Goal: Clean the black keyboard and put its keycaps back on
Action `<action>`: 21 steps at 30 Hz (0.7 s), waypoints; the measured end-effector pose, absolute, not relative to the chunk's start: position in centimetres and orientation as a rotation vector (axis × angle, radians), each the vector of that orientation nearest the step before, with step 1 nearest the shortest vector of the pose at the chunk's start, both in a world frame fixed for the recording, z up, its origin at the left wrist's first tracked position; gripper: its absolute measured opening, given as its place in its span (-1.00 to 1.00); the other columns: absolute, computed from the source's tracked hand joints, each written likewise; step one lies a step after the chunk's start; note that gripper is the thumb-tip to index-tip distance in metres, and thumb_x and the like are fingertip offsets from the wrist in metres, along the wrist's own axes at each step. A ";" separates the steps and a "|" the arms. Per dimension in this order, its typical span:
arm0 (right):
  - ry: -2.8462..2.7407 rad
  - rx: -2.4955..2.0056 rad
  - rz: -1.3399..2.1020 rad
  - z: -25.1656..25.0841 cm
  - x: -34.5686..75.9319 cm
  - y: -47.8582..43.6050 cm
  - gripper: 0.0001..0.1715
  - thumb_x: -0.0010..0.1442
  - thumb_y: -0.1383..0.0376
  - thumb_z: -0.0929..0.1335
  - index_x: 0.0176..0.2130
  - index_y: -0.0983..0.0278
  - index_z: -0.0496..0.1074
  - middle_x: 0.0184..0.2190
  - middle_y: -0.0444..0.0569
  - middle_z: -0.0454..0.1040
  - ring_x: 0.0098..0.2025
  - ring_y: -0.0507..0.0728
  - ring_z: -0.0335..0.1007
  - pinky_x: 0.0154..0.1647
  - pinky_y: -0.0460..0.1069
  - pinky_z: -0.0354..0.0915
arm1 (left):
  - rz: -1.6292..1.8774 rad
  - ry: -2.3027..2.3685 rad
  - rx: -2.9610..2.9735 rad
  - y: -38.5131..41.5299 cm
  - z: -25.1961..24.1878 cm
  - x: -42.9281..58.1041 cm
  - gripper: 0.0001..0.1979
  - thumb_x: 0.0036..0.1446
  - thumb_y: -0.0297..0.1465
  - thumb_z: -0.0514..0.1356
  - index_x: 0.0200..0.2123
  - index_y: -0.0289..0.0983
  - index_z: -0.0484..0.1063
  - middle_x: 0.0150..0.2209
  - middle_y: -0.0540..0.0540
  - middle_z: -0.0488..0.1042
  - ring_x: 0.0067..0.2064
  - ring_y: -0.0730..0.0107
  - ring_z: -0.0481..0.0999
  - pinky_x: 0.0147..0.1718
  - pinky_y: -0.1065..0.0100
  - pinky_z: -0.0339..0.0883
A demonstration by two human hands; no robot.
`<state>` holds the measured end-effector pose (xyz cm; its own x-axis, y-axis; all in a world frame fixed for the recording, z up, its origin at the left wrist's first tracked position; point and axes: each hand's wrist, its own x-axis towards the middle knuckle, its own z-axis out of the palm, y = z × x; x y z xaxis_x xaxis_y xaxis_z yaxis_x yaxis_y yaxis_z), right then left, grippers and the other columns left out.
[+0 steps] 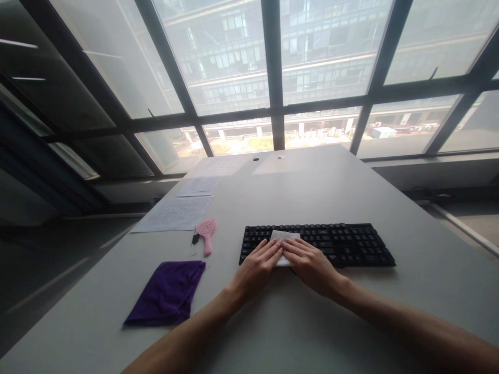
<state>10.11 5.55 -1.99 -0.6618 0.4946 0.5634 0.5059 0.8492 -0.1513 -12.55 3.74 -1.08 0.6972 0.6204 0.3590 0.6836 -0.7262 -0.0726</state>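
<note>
A black keyboard (358, 244) lies on the white table in front of me. On its left-middle keys rests a white tissue or wipe (285, 235), partly covered by my fingers. My left hand (260, 262) lies flat on the left part of the white piece, fingers stretched out. From the other side my right hand (310, 261) lies flat on it too, its fingertips meeting those of the left hand. Neither hand is wrapped round anything. The keys under both hands are hidden.
Left of the keyboard lie a pink hairbrush (208, 236), a small black-and-clear item (195, 238) and a folded purple cloth (166, 293). Paper sheets (173, 213) line the left edge of the white table (312, 192). Large windows (327, 47) stand behind it.
</note>
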 end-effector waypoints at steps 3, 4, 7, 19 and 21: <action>-2.431 -0.776 0.007 -2.0 10.3 5.5 -0.41 0.23 0.51 0.33 0.24 0.39 0.37 0.23 0.18 0.42 0.32 0.25 0.29 0.36 0.21 0.23 | -0.445 -1.066 -2.692 3.8 -1.2 -12.6 -0.50 0.34 -0.59 -0.05 0.32 -0.38 0.24 0.33 -0.28 0.27 0.38 0.19 0.23 0.34 0.06 0.20; -2.444 -0.788 0.015 -2.1 10.3 5.6 -0.39 0.22 0.50 0.34 0.25 0.40 0.35 0.24 0.19 0.41 0.33 0.26 0.27 0.37 0.21 0.22 | -0.442 -1.068 -2.689 3.8 -1.3 -12.6 -0.49 0.34 -0.59 -0.05 0.33 -0.38 0.23 0.34 -0.28 0.27 0.38 0.19 0.23 0.34 0.06 0.20; -2.471 -0.798 0.015 -2.2 10.4 5.7 -0.37 0.21 0.50 0.35 0.26 0.42 0.34 0.26 0.19 0.38 0.34 0.28 0.25 0.38 0.22 0.20 | -0.454 -1.067 -2.688 3.9 -1.4 -12.6 -0.48 0.34 -0.58 -0.04 0.34 -0.36 0.22 0.32 -0.26 0.30 0.37 0.21 0.25 0.34 0.07 0.20; -2.440 -0.712 -0.049 -1.9 10.6 5.7 -0.52 0.23 0.54 0.34 0.13 0.35 0.48 0.14 0.11 0.52 0.22 0.22 0.42 0.35 0.17 0.25 | -0.515 -1.032 -2.728 3.6 -0.8 -12.3 -0.53 0.37 -0.57 -0.03 0.30 -0.31 0.27 0.28 -0.23 0.36 0.33 0.21 0.32 0.30 0.05 0.27; -2.434 -0.713 -0.040 -1.6 10.8 5.5 -0.52 0.21 0.56 0.33 0.10 0.35 0.50 0.11 0.11 0.54 0.18 0.21 0.46 0.34 0.15 0.28 | -0.507 -1.018 -2.725 3.5 -0.8 -12.2 -0.51 0.37 -0.58 -0.05 0.32 -0.32 0.25 0.30 -0.24 0.34 0.34 0.21 0.30 0.30 0.06 0.27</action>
<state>10.75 5.53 -1.56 -0.6783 0.4825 0.5542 0.5006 0.8555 -0.1323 -12.22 3.54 -0.84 0.7059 0.5987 0.3786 0.6630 -0.7465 -0.0559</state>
